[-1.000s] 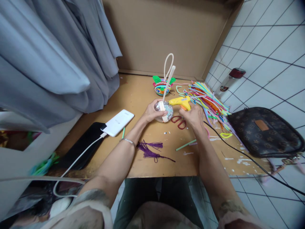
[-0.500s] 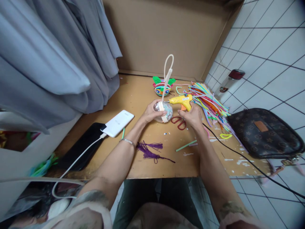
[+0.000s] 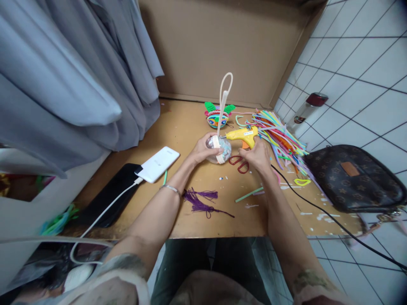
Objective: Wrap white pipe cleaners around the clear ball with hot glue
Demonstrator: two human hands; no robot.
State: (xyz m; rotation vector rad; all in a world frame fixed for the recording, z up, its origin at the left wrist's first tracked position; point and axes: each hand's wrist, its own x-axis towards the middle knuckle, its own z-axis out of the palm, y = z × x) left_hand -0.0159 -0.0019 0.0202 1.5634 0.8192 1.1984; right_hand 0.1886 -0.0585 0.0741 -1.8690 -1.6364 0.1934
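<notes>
Clear ball [image 3: 219, 149] gripped in left hand [image 3: 202, 150], glue gun [image 3: 242, 134] clasped in right hand [image 3: 258, 155] alongside.

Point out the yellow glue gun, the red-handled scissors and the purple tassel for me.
yellow glue gun [image 3: 243, 134], head view, on the middle of its barrel.
red-handled scissors [image 3: 239, 163], head view, on the handle loops lying on the table.
purple tassel [image 3: 199, 200], head view, on the bunched threads.

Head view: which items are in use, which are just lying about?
In use:
left hand holding glitter ball with cream strap loop
right hand holding yellow glue gun

Lying about:
red scissors
purple tassel
power bank
brown bag
straw pile
</notes>
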